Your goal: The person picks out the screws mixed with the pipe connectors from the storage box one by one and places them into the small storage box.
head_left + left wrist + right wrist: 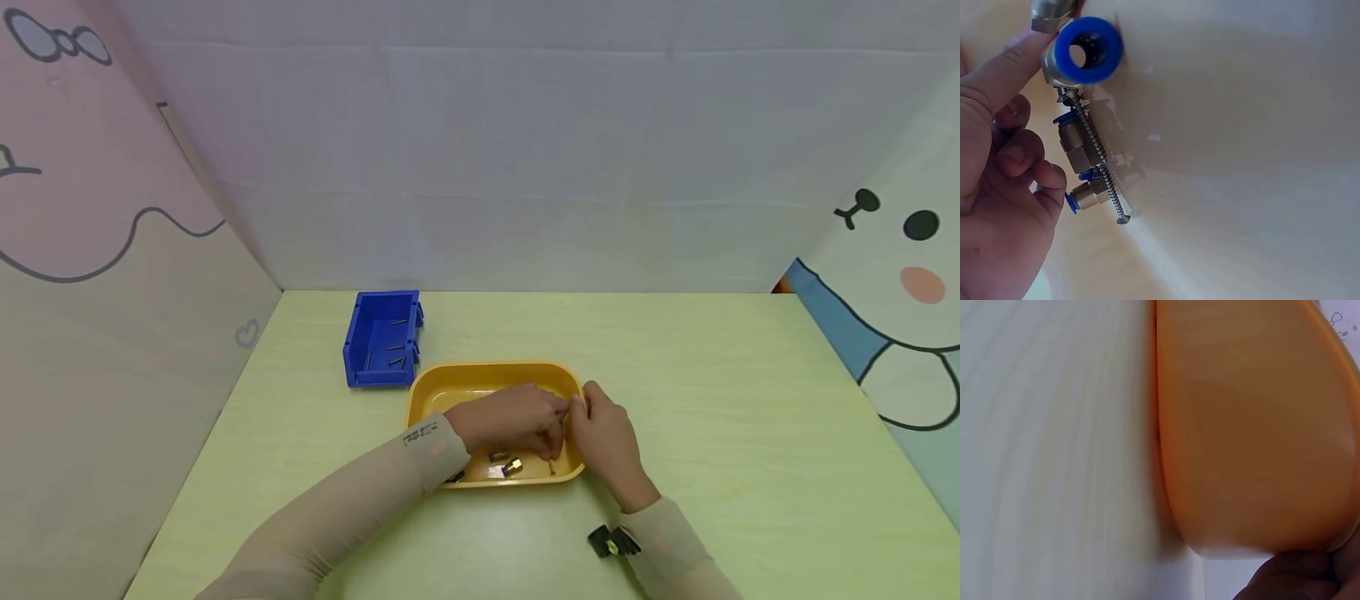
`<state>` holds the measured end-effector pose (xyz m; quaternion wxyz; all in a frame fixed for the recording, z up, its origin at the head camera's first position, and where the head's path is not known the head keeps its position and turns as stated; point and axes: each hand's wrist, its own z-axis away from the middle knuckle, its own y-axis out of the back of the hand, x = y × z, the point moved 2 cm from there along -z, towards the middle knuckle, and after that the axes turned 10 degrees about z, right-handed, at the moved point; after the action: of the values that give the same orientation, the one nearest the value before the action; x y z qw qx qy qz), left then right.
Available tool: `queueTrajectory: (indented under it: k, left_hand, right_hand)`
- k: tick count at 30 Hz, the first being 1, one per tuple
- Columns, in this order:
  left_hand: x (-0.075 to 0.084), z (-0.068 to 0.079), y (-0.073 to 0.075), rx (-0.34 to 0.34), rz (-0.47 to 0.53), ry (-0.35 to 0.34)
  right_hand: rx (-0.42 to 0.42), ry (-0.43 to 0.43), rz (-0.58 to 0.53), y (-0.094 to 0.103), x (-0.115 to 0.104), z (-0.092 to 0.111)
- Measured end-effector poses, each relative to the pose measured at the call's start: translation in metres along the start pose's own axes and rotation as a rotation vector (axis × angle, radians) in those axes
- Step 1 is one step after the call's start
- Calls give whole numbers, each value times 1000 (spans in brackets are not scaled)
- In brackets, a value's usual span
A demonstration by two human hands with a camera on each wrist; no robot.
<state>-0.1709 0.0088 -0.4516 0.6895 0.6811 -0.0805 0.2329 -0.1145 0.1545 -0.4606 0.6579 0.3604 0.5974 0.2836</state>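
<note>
My left hand [517, 421] reaches down into a yellow tray [480, 369], fingertips close above a screw [552, 468]. In the left wrist view, one finger stretches behind a metal fitting with a blue ring [1090, 50]; its tip is hidden, so I cannot tell whether it pinches anything. The other fingers [1022, 150] are curled beside two long screws [1094, 137] and more brass-coloured fittings [1082, 147]. My right hand [609, 437] grips the tray's right rim, its fingers [1291, 569] against the outer wall in the right wrist view.
A blue bin [382, 379] with several loose screws stands behind the tray, to the left. The pale wooden table [720, 400] extends right of the tray. A white cloth wall [525, 167] closes off the back, with printed panels at both sides.
</note>
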Motion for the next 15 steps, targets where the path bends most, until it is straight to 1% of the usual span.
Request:
queueTrajectory:
  k: [4,11,15]
  left_hand:
    - [0,0,-1,-9,0,8]
    - [0,-1,-2,-19,-17,-1]
    - [0,-1,-3,-34,-15,15]
  right_hand:
    - [-3,-4,0,0,0,0]
    - [-5,-7,1,2,-2,1]
    - [-10,-9,-2,2,-2,1]
